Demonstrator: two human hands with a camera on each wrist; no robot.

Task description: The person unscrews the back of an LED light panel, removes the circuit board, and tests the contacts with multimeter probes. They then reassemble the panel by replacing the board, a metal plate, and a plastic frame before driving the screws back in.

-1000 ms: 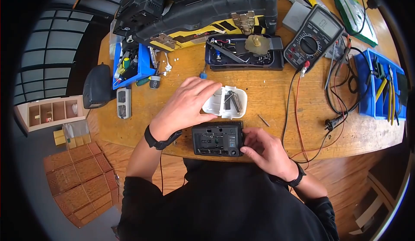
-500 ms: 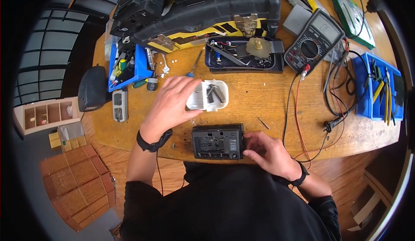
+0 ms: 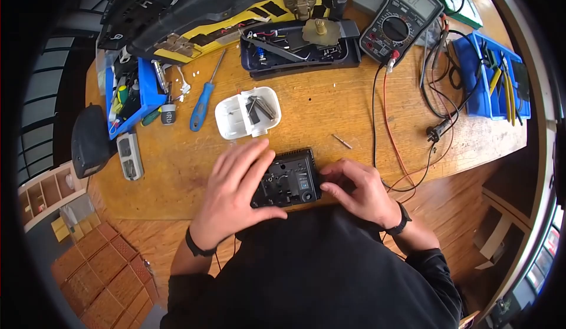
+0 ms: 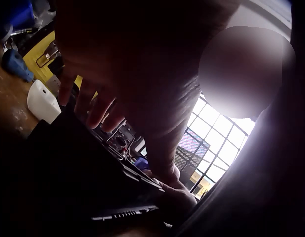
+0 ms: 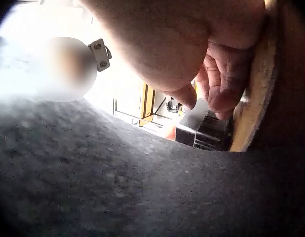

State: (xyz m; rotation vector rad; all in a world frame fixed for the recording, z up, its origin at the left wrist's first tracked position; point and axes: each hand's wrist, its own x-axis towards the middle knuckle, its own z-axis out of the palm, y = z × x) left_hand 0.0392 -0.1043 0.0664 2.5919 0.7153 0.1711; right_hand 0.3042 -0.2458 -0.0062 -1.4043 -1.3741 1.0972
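A black device with an exposed inside [image 3: 292, 178] lies at the table's front edge. Over its left part my left hand [image 3: 233, 193] is spread, fingers extended and thumb apart; whether it touches the casing is unclear. My right hand [image 3: 362, 193] is at the device's right side, fingers bent, thumb and fingertips near the corner; in the right wrist view the fingers [image 5: 224, 98] reach the dark casing [image 5: 197, 131]. Behind the device stands an open white two-part case [image 3: 233, 117] with dark metal bits [image 3: 262, 108] in its right half.
A blue screwdriver [image 3: 201, 108] lies left of the white case, a small bit [image 3: 342, 141] to its right. Farther back are a dark tray [image 3: 300, 63], a multimeter [image 3: 401, 19] with leads, and a yellow-black toolbox [image 3: 236, 25]. Blue bins [image 3: 156, 99] [image 3: 477, 105] flank the table.
My left hand has let go of the white case, which now stands farther left, and has come down over the device. My right hand stays beside the device. The head view has shifted.
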